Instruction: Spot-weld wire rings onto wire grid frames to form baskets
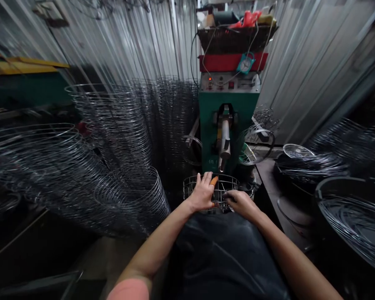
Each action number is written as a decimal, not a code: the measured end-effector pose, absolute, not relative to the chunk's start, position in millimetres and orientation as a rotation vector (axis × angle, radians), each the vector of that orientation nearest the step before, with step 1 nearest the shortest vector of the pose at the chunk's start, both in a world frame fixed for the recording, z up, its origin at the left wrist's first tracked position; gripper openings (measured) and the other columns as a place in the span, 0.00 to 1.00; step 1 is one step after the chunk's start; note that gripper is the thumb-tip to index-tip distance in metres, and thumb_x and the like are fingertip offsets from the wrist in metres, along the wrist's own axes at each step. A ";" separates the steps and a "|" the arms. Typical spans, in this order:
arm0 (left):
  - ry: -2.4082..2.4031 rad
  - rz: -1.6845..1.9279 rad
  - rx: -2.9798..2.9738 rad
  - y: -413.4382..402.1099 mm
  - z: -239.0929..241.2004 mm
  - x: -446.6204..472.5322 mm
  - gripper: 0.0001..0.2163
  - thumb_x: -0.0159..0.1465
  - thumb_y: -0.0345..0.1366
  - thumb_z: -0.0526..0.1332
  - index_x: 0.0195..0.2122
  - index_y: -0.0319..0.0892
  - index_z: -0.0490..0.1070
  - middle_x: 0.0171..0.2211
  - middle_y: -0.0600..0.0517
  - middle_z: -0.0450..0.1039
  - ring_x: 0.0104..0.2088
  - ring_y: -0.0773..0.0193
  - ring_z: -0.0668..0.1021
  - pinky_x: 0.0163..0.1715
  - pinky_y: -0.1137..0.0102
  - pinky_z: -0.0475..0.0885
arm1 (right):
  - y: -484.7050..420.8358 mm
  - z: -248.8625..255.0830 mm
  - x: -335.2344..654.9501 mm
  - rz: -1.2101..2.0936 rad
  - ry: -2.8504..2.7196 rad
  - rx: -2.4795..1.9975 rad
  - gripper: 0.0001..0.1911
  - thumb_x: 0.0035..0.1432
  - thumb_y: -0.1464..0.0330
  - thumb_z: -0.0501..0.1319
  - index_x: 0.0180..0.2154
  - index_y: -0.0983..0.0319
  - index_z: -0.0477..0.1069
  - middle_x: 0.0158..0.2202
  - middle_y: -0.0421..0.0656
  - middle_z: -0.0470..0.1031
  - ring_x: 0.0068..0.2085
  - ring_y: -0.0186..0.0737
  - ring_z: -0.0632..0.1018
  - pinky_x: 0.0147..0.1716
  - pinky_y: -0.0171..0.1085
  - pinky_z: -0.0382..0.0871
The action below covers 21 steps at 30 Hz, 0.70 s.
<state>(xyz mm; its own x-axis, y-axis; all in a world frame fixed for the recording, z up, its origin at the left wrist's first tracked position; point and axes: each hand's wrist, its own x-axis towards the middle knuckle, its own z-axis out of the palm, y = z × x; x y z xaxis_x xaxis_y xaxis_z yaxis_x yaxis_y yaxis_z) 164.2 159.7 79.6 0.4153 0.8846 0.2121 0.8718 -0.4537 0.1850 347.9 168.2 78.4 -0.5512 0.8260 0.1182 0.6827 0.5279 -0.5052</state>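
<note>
A round wire basket (187, 186) is held in front of me, just below the electrode tip of a green welding machine (209, 125). My left hand (203, 195) lies over the basket's left side and grips it, with orange covers on the index finger and the thumb. At the basket's near right side is my right hand (241, 203), its fingers pinched together and a dark cover on a fingertip. What that pinch holds is too small and dark to make out. The basket's near wall is partly hidden by both hands.
Tall leaning stacks of wire rings (112, 125) crowd the left. Right of the machine stand a black tub (323, 187) of wire and a bundle of wire rods (315, 168). A teal fan (246, 63) hangs on the machine's top. Dark cloth (228, 258) covers my lap.
</note>
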 end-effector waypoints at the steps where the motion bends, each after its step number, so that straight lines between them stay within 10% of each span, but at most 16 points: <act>1: 1.604 0.425 2.592 162.6 77.1 165.0 0.46 0.44 0.48 0.69 0.59 0.31 0.51 0.61 0.28 0.46 0.62 0.39 0.49 0.59 0.44 0.43 | 172.6 74.5 347.0 0.542 -2.432 -1.277 0.13 0.54 0.74 0.54 0.38 0.62 0.75 0.38 0.46 0.78 0.41 0.42 0.77 0.41 0.36 0.67; 21: 1.510 0.520 2.290 211.8 29.3 157.0 0.48 0.43 0.51 0.69 0.60 0.37 0.49 0.63 0.32 0.43 0.63 0.40 0.47 0.59 0.43 0.44 | 206.8 28.4 358.6 0.521 -2.500 -1.028 0.09 0.59 0.71 0.54 0.38 0.59 0.72 0.36 0.44 0.74 0.37 0.37 0.76 0.35 0.34 0.69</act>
<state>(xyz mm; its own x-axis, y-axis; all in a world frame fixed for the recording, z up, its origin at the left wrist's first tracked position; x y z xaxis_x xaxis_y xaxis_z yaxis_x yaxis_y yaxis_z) 157.0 211.8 29.3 0.3649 0.9244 0.1111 0.7966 -0.3718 0.4766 358.6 206.8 28.4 -0.6571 0.7245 0.2082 0.5809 0.6627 -0.4726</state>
